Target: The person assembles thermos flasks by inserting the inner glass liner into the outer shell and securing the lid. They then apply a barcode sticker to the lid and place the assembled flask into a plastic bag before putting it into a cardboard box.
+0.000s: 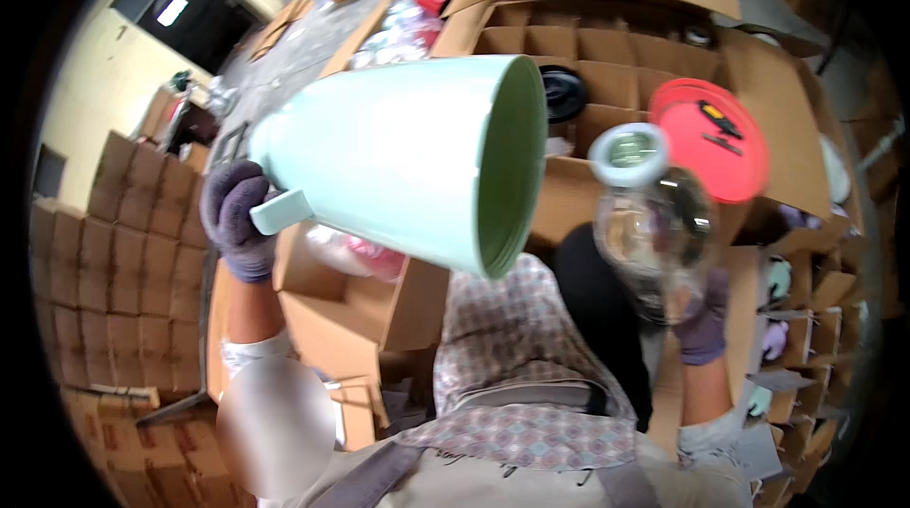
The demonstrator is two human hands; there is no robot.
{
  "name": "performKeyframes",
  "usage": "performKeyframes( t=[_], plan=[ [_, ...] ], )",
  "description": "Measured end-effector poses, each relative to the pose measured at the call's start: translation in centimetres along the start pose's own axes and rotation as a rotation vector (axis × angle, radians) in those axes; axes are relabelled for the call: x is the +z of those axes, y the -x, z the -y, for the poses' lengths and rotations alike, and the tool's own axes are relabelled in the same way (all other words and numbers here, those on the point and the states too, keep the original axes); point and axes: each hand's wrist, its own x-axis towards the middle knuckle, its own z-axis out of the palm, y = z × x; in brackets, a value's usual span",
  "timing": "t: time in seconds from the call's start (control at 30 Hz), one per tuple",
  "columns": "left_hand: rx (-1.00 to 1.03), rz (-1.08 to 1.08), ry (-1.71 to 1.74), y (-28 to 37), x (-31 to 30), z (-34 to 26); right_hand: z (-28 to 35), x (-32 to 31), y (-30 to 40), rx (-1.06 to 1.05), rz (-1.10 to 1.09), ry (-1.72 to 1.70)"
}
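Note:
My left hand (pixel 242 224), in a grey-purple knit glove, grips a mint-green jug casing (pixel 384 160) at its narrow end, beside a short handle-like tab (pixel 283 211). The casing lies tilted on its side in the air, its wide round mouth facing right. In my right hand (pixel 704 319), also gloved, is a clear glass flask liner (pixel 650 245), held near its lower end. A pale collar (pixel 603 160) rings the liner's neck, which points up and away from me. Casing and liner are apart.
Ahead stands a divided carton (pixel 604 46) with a black round part (pixel 565 92) on it. A red disc (pixel 711 167) carries a black-and-yellow tool (pixel 719 118). An opened carton (pixel 334 323) sits below the casing. Compartment boxes (pixel 789 344) line the right; stacked cartons (pixel 121 252) stand left.

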Motion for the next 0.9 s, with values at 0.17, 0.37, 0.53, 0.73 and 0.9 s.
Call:
performKeyframes(
  t=[0.17,0.37,0.53,0.73,0.9],
  plan=[
    [-0.251,-0.189,0.041,6.1,2.0,-0.4,1.7,-1.0,1.7,-0.114,-0.033,0.057],
    [-0.393,-0.168,0.044,10.7,2.6,-4.2,1.8,-0.6,1.8,-0.113,-0.06,0.117],
    [-0.438,-0.174,0.066,11.4,2.9,-5.6,1.7,-0.3,2.2,-0.123,-0.059,0.137],
    [-0.467,-0.182,0.089,11.4,3.3,-6.3,1.0,-0.1,2.6,-0.14,-0.067,0.148],
    [-0.493,-0.194,0.093,10.4,3.8,-5.6,0.2,1.4,2.4,-0.158,-0.033,0.172]
  ],
)
